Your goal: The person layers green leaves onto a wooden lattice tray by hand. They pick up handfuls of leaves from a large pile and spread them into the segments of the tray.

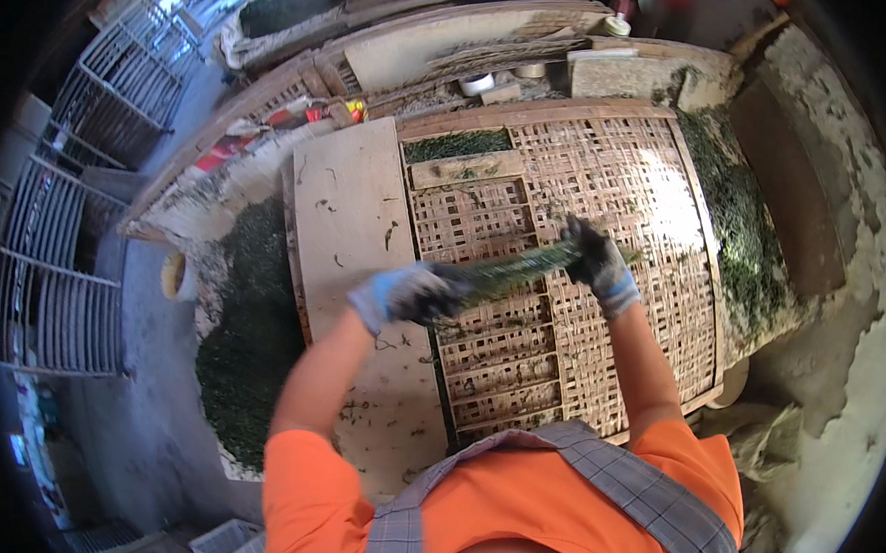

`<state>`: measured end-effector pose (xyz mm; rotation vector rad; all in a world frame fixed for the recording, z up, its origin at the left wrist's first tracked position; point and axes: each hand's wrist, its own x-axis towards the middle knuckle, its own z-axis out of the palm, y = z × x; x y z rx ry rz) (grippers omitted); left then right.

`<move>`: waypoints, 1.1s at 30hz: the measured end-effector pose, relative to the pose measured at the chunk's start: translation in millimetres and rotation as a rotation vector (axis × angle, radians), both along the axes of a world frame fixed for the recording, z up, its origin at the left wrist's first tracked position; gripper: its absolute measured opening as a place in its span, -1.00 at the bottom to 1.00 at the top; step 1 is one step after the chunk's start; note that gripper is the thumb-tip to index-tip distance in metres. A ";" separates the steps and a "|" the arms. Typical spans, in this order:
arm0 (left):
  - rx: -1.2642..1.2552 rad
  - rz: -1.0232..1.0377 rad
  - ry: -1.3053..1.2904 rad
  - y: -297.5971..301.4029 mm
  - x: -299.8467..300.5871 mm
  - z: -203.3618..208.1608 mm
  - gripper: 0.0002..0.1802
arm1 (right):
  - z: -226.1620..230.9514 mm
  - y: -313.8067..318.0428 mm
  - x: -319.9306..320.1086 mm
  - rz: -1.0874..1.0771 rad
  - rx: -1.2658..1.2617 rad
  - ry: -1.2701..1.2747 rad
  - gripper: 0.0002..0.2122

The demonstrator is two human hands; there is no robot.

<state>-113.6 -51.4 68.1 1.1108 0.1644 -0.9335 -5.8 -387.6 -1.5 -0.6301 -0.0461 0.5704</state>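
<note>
Head view shows a long, green, stringy bundle (518, 273), slightly blurred.

Green scraps (389, 236) on pale board (358, 181) and woven lattice (598, 178)

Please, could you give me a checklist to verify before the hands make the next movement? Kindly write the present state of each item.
1. Left hand holding the green bundle: ok, closed around it near one end.
2. Right hand holding the bundle: ok, closed toward the other end.
3. Both hands gloved: ok.
4. Pale board free of scraps: not ok, green bits lie on it.
5. Bundle clear of the woven rack: cannot tell, blurred and seen from above.
</note>
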 end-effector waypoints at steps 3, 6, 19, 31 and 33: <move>0.248 0.164 -0.151 89.1 15.4 52.2 -0.61 | -3.1 76.8 57.9 -0.069 -0.137 0.280 -0.70; 0.734 0.456 -0.459 175.3 42.9 8.5 -0.57 | -77.0 143.2 102.0 0.262 0.065 -0.295 -0.51; 1.847 0.457 -1.140 26.3 103.8 -77.6 -0.68 | -45.3 57.9 149.1 0.045 -0.840 -0.099 -0.81; 1.937 0.489 -1.322 33.4 94.2 -82.3 -0.67 | 33.2 129.6 103.7 0.030 -1.702 -1.125 -0.76; 1.638 -0.383 -1.073 1.8 102.9 -13.4 -0.65 | -12.0 152.0 95.5 0.163 -1.837 -1.321 -0.73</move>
